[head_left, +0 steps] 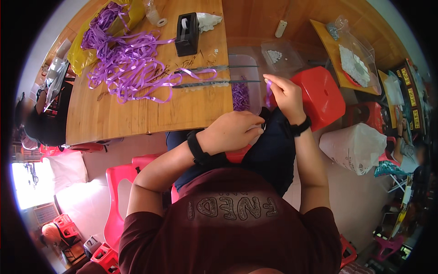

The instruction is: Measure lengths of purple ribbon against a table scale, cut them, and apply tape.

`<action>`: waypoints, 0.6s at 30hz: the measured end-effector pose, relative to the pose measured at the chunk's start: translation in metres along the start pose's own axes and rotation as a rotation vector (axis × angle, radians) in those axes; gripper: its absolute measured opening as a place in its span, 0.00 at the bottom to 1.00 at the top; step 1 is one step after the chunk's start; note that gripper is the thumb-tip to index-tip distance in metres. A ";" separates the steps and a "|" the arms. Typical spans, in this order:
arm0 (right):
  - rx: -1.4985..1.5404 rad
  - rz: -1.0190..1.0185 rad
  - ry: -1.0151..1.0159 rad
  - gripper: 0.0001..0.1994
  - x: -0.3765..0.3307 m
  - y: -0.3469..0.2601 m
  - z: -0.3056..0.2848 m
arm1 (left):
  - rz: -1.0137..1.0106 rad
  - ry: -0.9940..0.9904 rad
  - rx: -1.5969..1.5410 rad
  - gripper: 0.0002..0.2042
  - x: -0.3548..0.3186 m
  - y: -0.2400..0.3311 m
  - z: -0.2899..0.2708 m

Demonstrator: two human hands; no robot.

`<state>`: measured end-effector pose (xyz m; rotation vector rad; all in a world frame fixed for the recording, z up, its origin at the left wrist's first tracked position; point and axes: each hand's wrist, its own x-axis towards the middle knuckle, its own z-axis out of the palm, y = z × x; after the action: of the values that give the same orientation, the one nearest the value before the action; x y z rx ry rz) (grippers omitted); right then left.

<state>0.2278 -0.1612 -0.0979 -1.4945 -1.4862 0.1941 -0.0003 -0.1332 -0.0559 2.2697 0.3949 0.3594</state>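
Observation:
My right hand (287, 95) is raised just past the tips of two thin dark rods (242, 81) that stick out from the table's right edge. Its thumb and finger pinch a short strip of purple ribbon (268, 87). Over my lap, my left hand (232, 131) is closed, palm down; what its fingers hold, if anything, is too hard to make out. A big tangle of purple ribbon (132, 68) lies on the wooden table (114, 119), spilling from a yellow plastic bag (80, 50). One ribbon loop reaches the rods. Below them, a clear plastic bin (256, 98) contains many short purple pieces (241, 95).
A black tape dispenser (186, 39) stands at the table's back. Right of the bin is a red stool (321, 93), with a white sack (353, 148) nearer me. A small side table (326, 41) stands far right. Other people are at both sides.

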 end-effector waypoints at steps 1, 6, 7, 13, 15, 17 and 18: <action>-0.038 -0.104 0.016 0.10 0.012 0.006 0.005 | 0.012 -0.004 0.009 0.16 0.001 -0.001 -0.005; -0.134 -0.207 -0.076 0.12 0.061 0.030 0.018 | -0.032 0.062 0.050 0.13 0.006 -0.005 -0.037; -0.104 -0.185 -0.111 0.12 0.070 0.032 0.023 | -0.036 0.085 0.064 0.12 0.007 -0.009 -0.044; 0.579 0.105 -0.413 0.14 0.091 0.095 0.054 | 0.055 0.111 0.307 0.12 0.047 -0.039 -0.077; 0.437 -0.012 -0.388 0.13 0.088 0.085 0.071 | 0.050 0.080 0.457 0.15 0.054 -0.061 -0.081; 0.414 -0.022 -0.363 0.11 0.076 0.085 0.080 | 0.001 0.046 0.518 0.18 0.064 -0.063 -0.076; 0.412 -0.019 -0.361 0.11 0.071 0.085 0.083 | -0.048 0.012 0.579 0.21 0.068 -0.064 -0.073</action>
<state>0.2444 -0.0406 -0.1641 -1.1485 -1.6183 0.7457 0.0229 -0.0173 -0.0473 2.8134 0.6211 0.2538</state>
